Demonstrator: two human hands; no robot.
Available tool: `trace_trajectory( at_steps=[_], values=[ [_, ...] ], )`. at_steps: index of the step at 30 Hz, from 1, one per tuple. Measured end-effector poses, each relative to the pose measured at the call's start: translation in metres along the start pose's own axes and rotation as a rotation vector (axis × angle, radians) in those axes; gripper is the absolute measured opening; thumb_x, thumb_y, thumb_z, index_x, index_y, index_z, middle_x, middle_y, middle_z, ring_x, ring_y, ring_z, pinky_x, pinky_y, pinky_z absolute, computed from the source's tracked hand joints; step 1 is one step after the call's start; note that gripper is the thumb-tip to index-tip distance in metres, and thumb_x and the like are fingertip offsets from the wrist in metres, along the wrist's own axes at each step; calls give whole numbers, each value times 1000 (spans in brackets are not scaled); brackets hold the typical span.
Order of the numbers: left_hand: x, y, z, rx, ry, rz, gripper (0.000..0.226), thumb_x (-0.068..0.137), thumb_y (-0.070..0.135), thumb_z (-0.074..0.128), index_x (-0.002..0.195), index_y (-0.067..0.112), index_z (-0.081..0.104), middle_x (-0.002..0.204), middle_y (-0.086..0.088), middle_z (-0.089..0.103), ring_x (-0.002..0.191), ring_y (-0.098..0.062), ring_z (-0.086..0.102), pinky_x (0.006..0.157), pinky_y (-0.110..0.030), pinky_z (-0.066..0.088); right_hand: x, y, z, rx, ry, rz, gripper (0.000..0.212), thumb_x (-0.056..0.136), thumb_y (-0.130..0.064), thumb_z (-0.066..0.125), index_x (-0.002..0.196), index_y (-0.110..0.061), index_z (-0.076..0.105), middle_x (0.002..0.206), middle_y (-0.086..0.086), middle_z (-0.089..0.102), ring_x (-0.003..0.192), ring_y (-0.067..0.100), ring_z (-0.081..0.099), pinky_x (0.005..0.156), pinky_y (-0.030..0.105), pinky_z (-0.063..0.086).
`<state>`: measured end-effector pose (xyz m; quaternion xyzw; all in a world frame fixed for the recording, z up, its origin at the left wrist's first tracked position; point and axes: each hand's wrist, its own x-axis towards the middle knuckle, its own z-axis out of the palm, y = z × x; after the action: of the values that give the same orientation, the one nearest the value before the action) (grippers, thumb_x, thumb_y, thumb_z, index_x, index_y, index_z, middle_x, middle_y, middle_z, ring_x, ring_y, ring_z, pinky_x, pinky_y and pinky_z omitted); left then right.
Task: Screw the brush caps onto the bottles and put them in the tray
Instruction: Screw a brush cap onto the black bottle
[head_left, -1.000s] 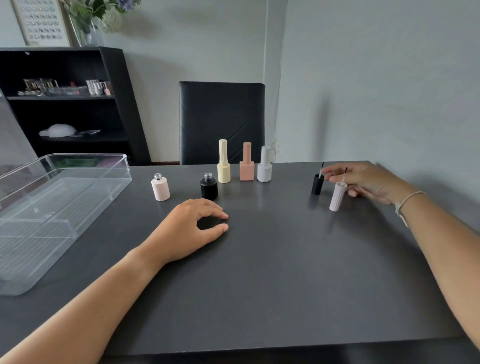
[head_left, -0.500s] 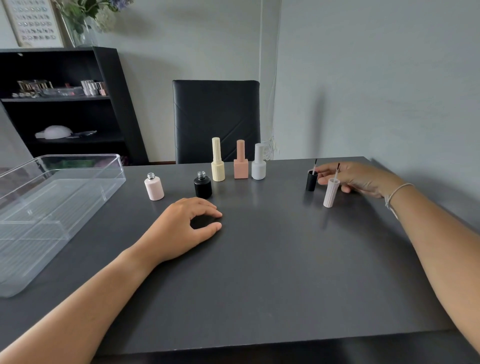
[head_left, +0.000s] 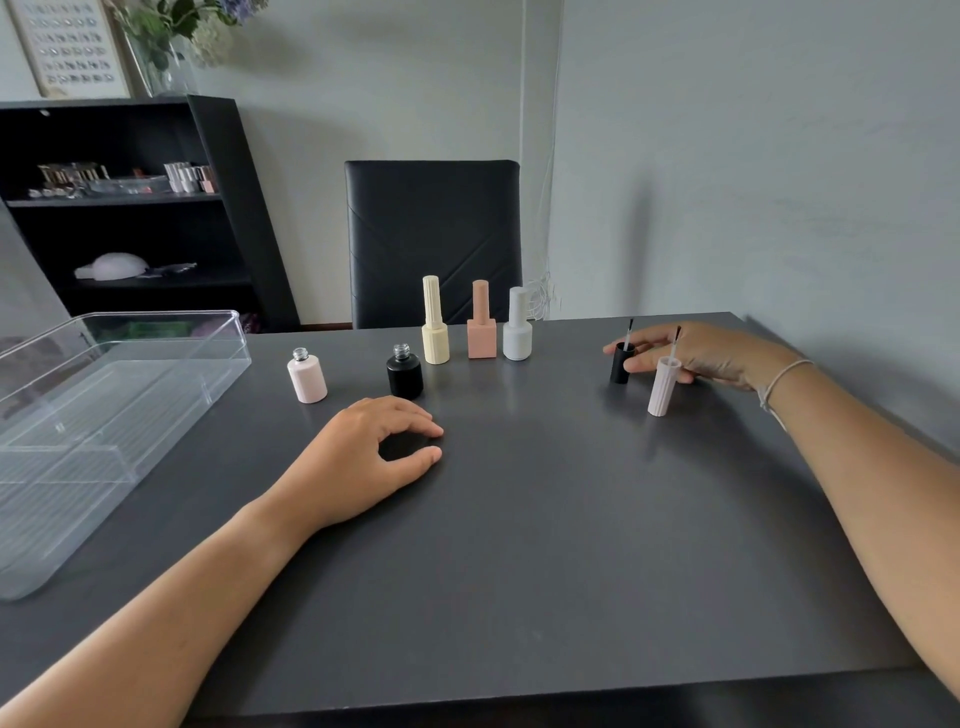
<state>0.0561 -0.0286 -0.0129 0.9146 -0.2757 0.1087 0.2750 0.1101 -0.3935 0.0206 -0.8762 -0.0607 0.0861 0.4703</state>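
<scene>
left hand (head_left: 363, 457) loosely curled, empty, resting on table (head_left: 545, 545) before black bottle (head_left: 404, 372); right hand (head_left: 711, 353) reaching, fingertips touching black brush cap (head_left: 621, 362). best pinched low, lifted straight, brush clear of pink cap (head_left: 663, 385).

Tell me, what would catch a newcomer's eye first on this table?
Probably the row of three capped bottles at the table's far edge, cream, peach and white, with two open bottles, pink and black, in front. To the right, the right hand reaches at two brush caps standing brush-up. A clear tray waits on the left.
</scene>
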Motion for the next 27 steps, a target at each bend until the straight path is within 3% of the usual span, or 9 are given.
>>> trace_trajectory(
  at_steps=[5, 8, 11, 13, 16, 19, 23, 27],
  values=[
    [0, 1, 0, -6, 9, -1, 18, 79, 32, 67, 97, 33, 69, 106, 22, 58, 103, 1, 52, 87, -4, 31, 1, 3, 0, 59, 52, 9, 25, 81, -13, 65, 106, -18, 68, 54, -15, 62, 33, 3, 34, 37, 12, 24],
    [0, 0, 0, -10, 7, -3, 18, 80, 32, 67, 97, 33, 69, 105, 24, 58, 103, 2, 51, 87, -4, 31, 3, 6, 0, 110, 116, 14, 26, 81, -15, 66, 107, -17, 68, 75, -4, 63, 36, 4, 31, 41, 17, 26],
    [-1, 0, 0, -32, 12, -4, 17, 80, 31, 68, 96, 33, 69, 104, 25, 58, 102, 5, 52, 87, -3, 31, 2, 7, -4, 227, 184, -8, 18, 83, -13, 64, 100, -17, 70, 93, -4, 67, 39, 3, 37, 39, 14, 30],
    [-1, 1, -2, -82, 36, -7, 15, 79, 27, 68, 92, 36, 68, 100, 27, 59, 100, 8, 53, 85, -1, 33, 0, 6, -8, 238, 259, -16, 20, 83, -16, 64, 103, -16, 69, 94, 0, 65, 41, 3, 41, 38, 13, 33],
    [-1, 2, -2, -166, 126, -36, 14, 78, 23, 68, 81, 37, 65, 92, 20, 64, 89, 3, 58, 81, -9, 43, -5, -3, -17, 262, 406, -78, 30, 84, -19, 63, 113, -10, 64, 87, -2, 64, 54, 9, 44, 39, 12, 34],
    [1, 2, -2, -195, 286, -112, 13, 78, 22, 69, 73, 32, 62, 83, 13, 63, 78, -6, 59, 71, -11, 46, -12, -23, -20, 293, 519, -198, 26, 84, -22, 64, 109, -14, 67, 89, -4, 64, 55, 8, 45, 39, 12, 33],
    [6, -1, -4, -167, 490, -152, 18, 77, 17, 70, 72, 27, 55, 80, 11, 55, 73, -14, 54, 63, -10, 41, -20, -61, -1, 297, 494, -334, 9, 84, -21, 64, 88, -26, 70, 87, -4, 64, 52, 5, 46, 40, 13, 32],
    [10, -6, -4, -131, 556, -166, 21, 77, 20, 70, 91, 24, 55, 94, 7, 48, 83, -14, 50, 66, -14, 40, -22, -87, 31, 241, 376, -373, 9, 82, -20, 66, 88, -25, 70, 90, 2, 64, 55, 8, 45, 42, 15, 32]
  ],
)
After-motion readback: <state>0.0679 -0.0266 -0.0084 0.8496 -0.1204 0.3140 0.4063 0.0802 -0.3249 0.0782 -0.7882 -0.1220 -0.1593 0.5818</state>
